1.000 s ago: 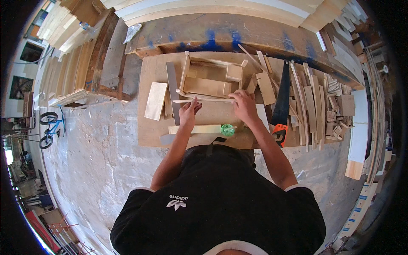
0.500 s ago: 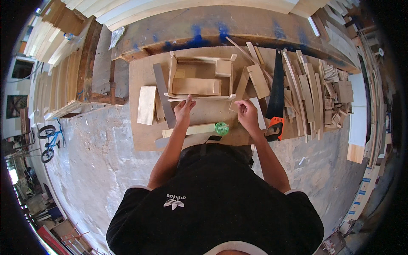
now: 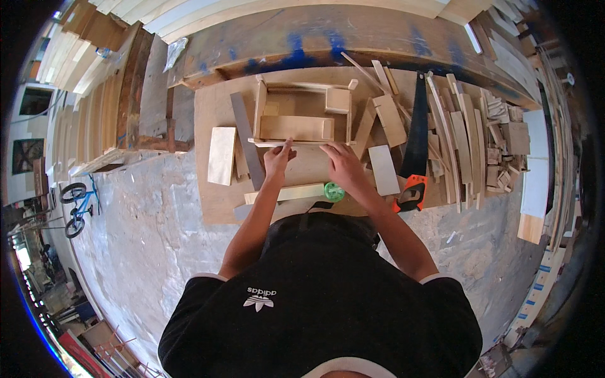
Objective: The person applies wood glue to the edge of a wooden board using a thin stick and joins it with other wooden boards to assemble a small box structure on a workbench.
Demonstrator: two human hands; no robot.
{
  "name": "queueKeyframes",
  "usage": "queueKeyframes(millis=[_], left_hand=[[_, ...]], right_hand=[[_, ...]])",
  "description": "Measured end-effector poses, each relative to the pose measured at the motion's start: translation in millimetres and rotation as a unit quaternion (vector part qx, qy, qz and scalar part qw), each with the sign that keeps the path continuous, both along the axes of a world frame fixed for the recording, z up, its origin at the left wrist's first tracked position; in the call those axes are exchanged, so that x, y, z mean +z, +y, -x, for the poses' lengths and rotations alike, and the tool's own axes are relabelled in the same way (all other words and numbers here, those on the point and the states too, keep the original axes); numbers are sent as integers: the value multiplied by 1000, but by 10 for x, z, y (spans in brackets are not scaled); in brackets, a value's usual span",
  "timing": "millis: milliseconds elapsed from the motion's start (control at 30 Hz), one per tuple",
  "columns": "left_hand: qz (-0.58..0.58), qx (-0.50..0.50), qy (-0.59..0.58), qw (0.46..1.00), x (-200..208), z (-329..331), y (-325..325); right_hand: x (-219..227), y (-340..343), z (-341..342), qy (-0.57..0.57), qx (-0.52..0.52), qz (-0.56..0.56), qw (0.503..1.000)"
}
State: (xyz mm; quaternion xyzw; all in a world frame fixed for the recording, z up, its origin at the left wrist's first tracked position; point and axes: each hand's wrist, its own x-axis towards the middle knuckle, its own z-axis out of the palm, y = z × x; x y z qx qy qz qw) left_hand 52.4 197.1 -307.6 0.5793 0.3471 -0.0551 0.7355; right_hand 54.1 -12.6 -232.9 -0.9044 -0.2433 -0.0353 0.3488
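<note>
A small box-like wooden frame [image 3: 258, 110] with corner posts lies on the worktable, several wooden blocks inside it. A thin wooden strip [image 3: 258, 143] runs along its near side. My left hand [image 3: 276, 162] is closed at the left-middle of this strip, thumb and finger pinching its edge. Farther right, my right hand [image 3: 345, 169] has its fingers curled together, tips touching or just beside the same strip; whether they hold something small is hidden. Between my forearms are a green round container [image 3: 334, 191] and a pale wooden bar [image 3: 290, 193].
A handsaw [image 3: 414, 189] with an orange and black handle lies right of a pale board [image 3: 383, 170]. Beyond it are long wooden strips [image 3: 463, 126] and a pile of offcuts [image 3: 501, 157]. A grey-brown slat [image 3: 247, 138] and a flat block [image 3: 222, 156] lie left. Behind stands a blue-stained bench [image 3: 252, 41].
My right hand has moved left and inward to the strip on the frame's near side. My left hand stays at the strip. The whole view has shifted slightly.
</note>
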Motion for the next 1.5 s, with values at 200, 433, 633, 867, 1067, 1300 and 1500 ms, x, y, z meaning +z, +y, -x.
queueKeyframes(millis=[200,433,633,867,1067,1300,1500], left_hand=[[-33,-48,4,998,35,-11,66],[-1,-80,-8,997,-43,23,169],[31,-103,-35,994,-25,41,213],[57,-118,-19,991,-7,47,233],[52,-113,-17,992,23,53,213],[46,-114,-11,992,21,41,206],[69,-86,-43,993,51,127,236]], right_hand=[[-74,245,-214,-11,-1,84,996],[-157,305,-288,-19,9,192,981],[-238,333,-295,-92,-4,153,984],[-213,355,-256,-86,-14,154,984],[-174,348,-219,-69,-23,147,986],[-190,350,-221,-56,-41,118,991],[-34,401,-118,-54,-38,75,995]])
